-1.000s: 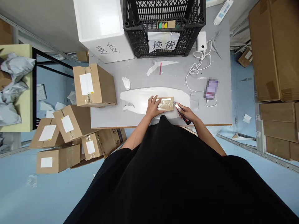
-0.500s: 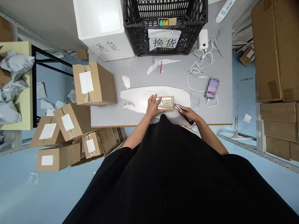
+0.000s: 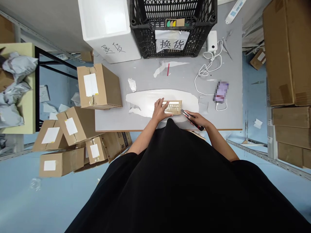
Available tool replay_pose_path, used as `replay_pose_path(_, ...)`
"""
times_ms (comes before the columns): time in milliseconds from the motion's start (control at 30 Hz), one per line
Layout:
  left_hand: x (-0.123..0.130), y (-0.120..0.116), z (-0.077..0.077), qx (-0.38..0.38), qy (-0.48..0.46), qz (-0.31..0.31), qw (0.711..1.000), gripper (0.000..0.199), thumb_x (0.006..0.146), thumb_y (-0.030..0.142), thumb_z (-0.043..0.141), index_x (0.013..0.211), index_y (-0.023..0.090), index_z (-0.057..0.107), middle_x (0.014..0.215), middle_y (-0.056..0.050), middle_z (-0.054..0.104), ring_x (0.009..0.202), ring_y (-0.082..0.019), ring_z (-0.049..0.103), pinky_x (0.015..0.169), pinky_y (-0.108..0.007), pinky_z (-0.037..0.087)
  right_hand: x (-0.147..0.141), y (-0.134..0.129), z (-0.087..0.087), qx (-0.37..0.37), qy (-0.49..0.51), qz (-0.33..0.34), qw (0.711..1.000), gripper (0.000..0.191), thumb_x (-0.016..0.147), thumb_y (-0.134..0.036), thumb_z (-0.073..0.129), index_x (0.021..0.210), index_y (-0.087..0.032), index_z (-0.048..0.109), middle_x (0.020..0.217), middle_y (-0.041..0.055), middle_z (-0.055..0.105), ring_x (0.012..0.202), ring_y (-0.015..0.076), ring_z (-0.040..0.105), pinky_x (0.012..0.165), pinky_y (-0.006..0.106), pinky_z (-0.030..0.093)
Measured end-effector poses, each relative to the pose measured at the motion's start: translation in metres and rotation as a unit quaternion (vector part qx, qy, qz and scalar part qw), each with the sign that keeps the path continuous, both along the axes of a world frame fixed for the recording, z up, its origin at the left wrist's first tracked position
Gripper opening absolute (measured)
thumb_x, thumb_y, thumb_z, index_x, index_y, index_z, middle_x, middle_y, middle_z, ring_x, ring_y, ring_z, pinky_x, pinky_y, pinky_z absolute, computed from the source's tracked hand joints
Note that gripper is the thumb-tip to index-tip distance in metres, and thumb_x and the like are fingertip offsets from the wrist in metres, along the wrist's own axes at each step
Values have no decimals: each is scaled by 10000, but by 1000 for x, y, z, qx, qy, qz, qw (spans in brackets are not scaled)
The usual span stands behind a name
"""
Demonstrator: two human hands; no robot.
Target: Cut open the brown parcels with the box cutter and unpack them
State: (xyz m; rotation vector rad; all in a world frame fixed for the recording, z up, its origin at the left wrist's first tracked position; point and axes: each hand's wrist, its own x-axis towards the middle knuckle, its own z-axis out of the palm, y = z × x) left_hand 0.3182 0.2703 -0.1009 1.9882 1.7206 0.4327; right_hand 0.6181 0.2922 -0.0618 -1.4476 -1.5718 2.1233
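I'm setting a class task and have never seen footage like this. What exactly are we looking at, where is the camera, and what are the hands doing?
There is no machine here. One camera worn on a person's head looks forward and down, so the black shape at the bottom is the person's own clothed body. The left hand lies spread on a small taped cardboard box, which sits on a white sheet on a grey table. The right hand holds a box cutter, its tip at the box's right end. Farther along the table are a black crate, a white box and a white power bank with a cable. More cardboard boxes sit to the left.
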Motion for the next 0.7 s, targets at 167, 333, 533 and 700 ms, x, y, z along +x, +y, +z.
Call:
replay_pose_path(167,7,-1,15,-6,57,46,997,936,701,710,735,1454,213,484,1458,-211,470,1378,-426,380,1194,-631,135,9,-11,-10,-27,4,-69,997,674,907,-402,619,1539,-281,421,777,-10,585,587,113,551,538,252,506)
replay_pose_path(333,2,5,29,-144,79,261,951,984,810,755,552,1457,31,397,1298,-317,527,1187,-486,559,1025,-588,399,12,-30,-14,-74,15,-147,986,729,891,-407,639,1560,-302,369,780,-20,589,573,105,548,549,241,500)
replay_pose_path(533,-42,6,52,-64,50,29,996,552,940,253,482,1491,257,440,1538,-160,416,1422,-384,398,1112,-545,365,-3,-33,-15,-83,16,-154,985,715,904,-394,630,1562,-312,362,768,-20,596,557,104,539,546,240,502)
replay_pose_path(700,-52,22,51,-60,18,-244,968,675,804,70,605,1404,373,540,1587,-11,407,1532,-305,232,1236,-545,168,-16,-32,-19,-82,20,-145,986,732,899,-403,631,1567,-304,351,766,-22,599,547,104,543,519,236,499)
